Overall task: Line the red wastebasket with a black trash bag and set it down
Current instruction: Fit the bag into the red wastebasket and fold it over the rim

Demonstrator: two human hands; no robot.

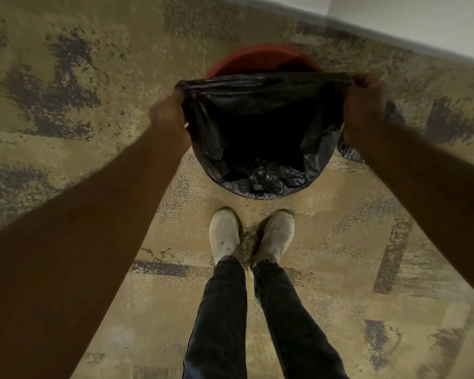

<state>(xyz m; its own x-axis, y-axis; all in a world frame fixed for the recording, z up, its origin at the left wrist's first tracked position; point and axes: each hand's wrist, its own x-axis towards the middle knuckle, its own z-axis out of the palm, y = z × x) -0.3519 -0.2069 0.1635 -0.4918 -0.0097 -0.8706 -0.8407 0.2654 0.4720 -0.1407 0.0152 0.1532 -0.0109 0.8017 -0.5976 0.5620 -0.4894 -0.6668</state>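
The red wastebasket point(260, 60) stands on the carpet in front of me; only its far rim shows. A black trash bag point(260, 127) hangs inside it and is folded over the near rim. My left hand point(169, 113) grips the bag's mouth on the left side. My right hand point(367, 102) grips it on the right side. Between the two hands the bag's far edge is stretched taut, just short of the red far rim. The basket's walls and bottom are hidden by the bag.
Patterned tan and dark carpet point(80, 105) covers the floor. A pale wall with a baseboard point(422, 36) runs across the top right, close behind the basket. My feet in white shoes point(251, 233) stand right before the basket.
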